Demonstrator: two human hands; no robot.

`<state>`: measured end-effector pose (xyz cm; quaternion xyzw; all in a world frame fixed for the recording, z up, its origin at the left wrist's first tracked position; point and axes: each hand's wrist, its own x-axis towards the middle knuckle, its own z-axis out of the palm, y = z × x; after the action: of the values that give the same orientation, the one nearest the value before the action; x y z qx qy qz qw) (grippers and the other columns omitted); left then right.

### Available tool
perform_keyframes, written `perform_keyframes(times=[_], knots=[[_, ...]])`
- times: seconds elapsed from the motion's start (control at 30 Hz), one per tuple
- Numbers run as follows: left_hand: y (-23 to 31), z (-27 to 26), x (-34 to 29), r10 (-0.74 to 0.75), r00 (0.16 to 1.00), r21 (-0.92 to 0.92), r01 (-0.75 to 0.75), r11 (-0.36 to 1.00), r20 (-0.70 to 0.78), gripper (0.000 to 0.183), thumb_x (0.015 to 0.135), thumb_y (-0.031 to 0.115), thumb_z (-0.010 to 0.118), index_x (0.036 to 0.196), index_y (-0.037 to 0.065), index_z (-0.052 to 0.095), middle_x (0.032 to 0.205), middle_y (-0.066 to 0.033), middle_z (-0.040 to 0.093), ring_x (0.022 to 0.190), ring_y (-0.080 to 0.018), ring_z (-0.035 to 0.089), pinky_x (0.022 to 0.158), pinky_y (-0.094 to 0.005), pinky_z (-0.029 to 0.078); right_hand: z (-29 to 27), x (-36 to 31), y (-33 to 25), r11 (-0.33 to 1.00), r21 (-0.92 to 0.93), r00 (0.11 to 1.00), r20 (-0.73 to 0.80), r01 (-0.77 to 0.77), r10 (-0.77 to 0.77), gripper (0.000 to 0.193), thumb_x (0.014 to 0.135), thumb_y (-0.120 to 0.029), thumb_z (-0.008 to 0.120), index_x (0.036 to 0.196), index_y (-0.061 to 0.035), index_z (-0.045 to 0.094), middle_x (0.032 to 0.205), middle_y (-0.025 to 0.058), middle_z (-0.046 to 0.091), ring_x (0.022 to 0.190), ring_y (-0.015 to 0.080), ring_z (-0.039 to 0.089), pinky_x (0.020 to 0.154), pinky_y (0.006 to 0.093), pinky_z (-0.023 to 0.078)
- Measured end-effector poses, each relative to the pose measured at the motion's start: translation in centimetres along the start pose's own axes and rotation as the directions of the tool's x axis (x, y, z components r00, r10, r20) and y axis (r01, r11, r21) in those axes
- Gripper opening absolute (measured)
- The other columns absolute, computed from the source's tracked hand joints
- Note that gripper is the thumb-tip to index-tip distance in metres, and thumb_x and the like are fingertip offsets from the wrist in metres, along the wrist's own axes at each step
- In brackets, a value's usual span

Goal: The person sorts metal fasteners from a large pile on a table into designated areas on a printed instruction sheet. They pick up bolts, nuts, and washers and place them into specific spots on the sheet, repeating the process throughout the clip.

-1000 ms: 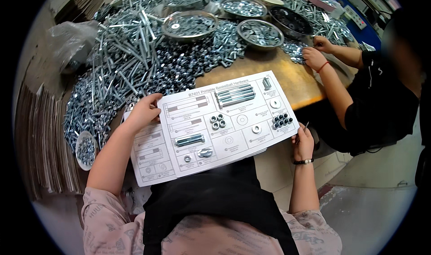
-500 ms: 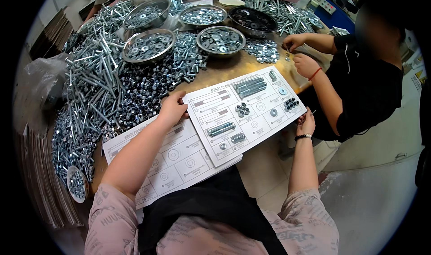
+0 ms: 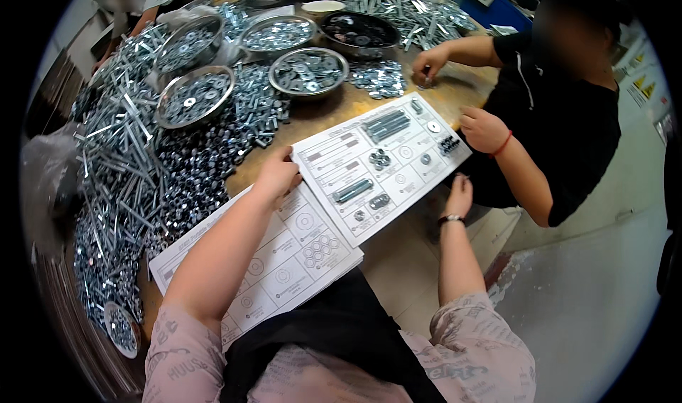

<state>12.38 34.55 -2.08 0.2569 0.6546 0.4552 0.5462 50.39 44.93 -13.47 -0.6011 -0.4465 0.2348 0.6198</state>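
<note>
My left hand grips the left edge of a white printed sheet, tilted above the table's near edge. Several long bolts lie in outlined boxes on the sheet, with shorter bolts, a cluster of nuts, dark nuts and a pale washer. Just below the sheet's right side is my right hand, its fingers drawn together; what they hold, if anything, I cannot make out. Under my left forearm lies a stack of similar printed sheets.
Heaped bolts and dark nuts cover the table's left side. Metal bowls of washers stand behind. At right, a co-worker's hand is beside the sheet; the other hand touches the table. Another person is at far left.
My right hand has come away from the sheet's right corner and sits lower. The view has shifted. The co-worker's hands have spread apart, one now close to the sheet.
</note>
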Motion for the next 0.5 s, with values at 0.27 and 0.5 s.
perform_keyframes(times=[0.27,0.5], knots=[[1.3,0.5,-1.5,-0.044,0.998,-0.073,0.041,0.996,-0.036,0.05,0.081,0.0,0.045,0.13,0.005,0.036,0.117,-0.0085,0.042,0.1,-0.0191,0.048,0.077,-0.0277,0.048,-3.3,-14.9,-13.4,0.971,0.203,0.485,0.841,0.125,-0.239,0.025,0.078,-0.024,0.06,0.068,-0.0019,0.056,0.065,0.0082,0.051,0.062,0.0225,0.051,0.057,0.0309,0.041],[1.2,0.3,-1.3,-0.035,0.999,-0.084,0.035,0.996,-0.005,0.053,0.082,0.003,0.044,0.133,0.002,0.03,0.122,-0.0107,0.042,0.104,-0.019,0.047,0.08,-0.0282,0.047,-0.4,-20.9,-20.5,0.895,0.389,-0.334,0.892,0.218,-0.306,0.037,0.081,-0.039,0.056,0.065,-0.0057,0.05,0.064,0.0087,0.048,0.063,0.0278,0.051,0.054,0.0366,0.04]])
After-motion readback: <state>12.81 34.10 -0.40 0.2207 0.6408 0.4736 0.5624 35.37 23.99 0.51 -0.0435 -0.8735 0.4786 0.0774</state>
